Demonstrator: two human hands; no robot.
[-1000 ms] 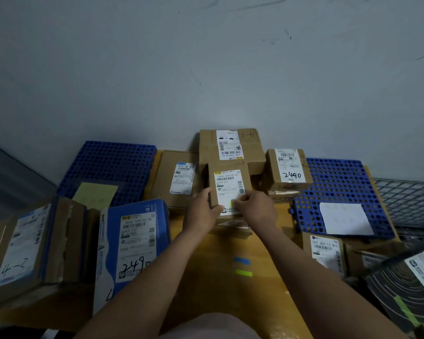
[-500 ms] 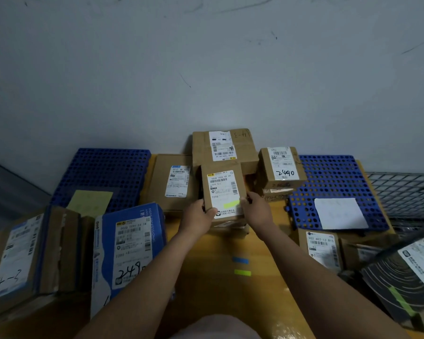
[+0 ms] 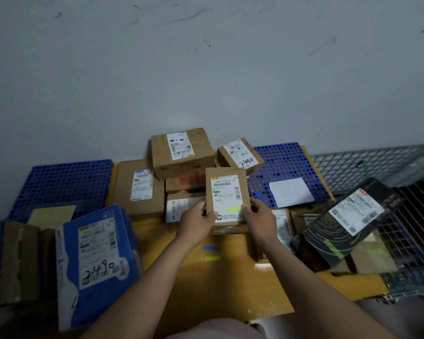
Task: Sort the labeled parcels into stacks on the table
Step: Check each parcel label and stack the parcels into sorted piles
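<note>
both your hands are on the small box: l hand pinches its lower-left edge, r hand grips the lower-right, thumbs on the label. box is over the table centre, label facing you, in front of the brown stack, just below the 2490 box. can't tell if it's lifted or resting. blue parcel on the left, black parcel on the right.

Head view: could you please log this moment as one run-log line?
phase: parcel in hand | left hand: grips small brown parcel | right hand: grips same parcel | label: facing camera
</note>
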